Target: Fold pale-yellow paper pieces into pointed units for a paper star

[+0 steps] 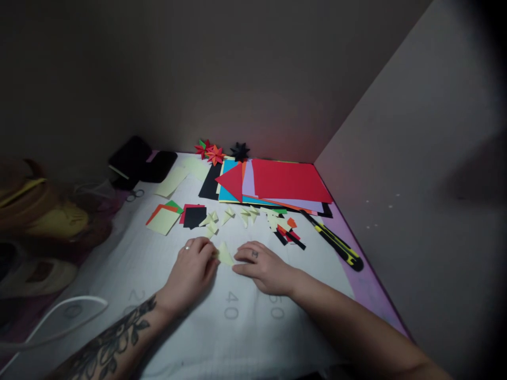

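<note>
A small pale yellow piece of folded paper lies between my two hands, near the middle of the white-covered table. My left hand pinches its left edge, fingers curled in. At its lower right corner are the fingertips of my right hand, thumb and fingers slightly apart; whether they grip it I cannot tell for sure, but they touch or nearly touch the corner. Just beyond, several folded pale yellow paper pieces sit in a loose row.
Square paper sheets and black squares lie at left. Paper scraps and a utility knife are at right. Coloured sheets and folded paper stars sit at the back. Scissors lie far left; a white cable crosses lower left.
</note>
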`<action>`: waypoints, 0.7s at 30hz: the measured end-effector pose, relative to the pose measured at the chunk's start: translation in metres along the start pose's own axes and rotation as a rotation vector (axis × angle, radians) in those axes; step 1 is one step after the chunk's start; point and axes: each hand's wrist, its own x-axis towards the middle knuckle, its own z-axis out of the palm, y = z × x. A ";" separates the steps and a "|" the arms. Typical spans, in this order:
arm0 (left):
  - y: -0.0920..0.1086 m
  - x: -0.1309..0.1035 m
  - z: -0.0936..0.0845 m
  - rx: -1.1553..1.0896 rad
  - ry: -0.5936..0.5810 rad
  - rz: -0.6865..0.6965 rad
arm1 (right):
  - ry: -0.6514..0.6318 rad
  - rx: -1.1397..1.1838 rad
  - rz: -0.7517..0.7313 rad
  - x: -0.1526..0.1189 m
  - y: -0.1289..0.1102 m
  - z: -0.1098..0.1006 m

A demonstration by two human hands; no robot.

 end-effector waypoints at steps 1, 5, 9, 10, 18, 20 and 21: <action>-0.002 0.001 0.000 -0.031 -0.009 0.003 | 0.002 0.010 0.000 0.000 0.000 -0.001; -0.005 0.003 -0.002 -0.152 -0.028 0.029 | 0.063 0.122 0.048 0.003 -0.002 -0.004; -0.001 0.000 -0.004 -0.300 0.029 0.007 | 0.222 0.310 0.322 0.009 -0.009 -0.004; 0.000 0.000 -0.004 -0.333 0.048 -0.004 | 0.248 0.359 0.405 0.010 -0.011 -0.003; 0.006 -0.004 0.007 -0.469 0.037 -0.051 | 0.331 0.696 0.733 0.020 -0.018 0.006; 0.007 -0.004 0.011 -0.567 0.030 -0.110 | 0.348 0.722 0.762 0.022 -0.019 0.008; 0.007 -0.004 0.013 -0.632 0.032 -0.140 | 0.359 0.724 0.768 0.022 -0.020 0.009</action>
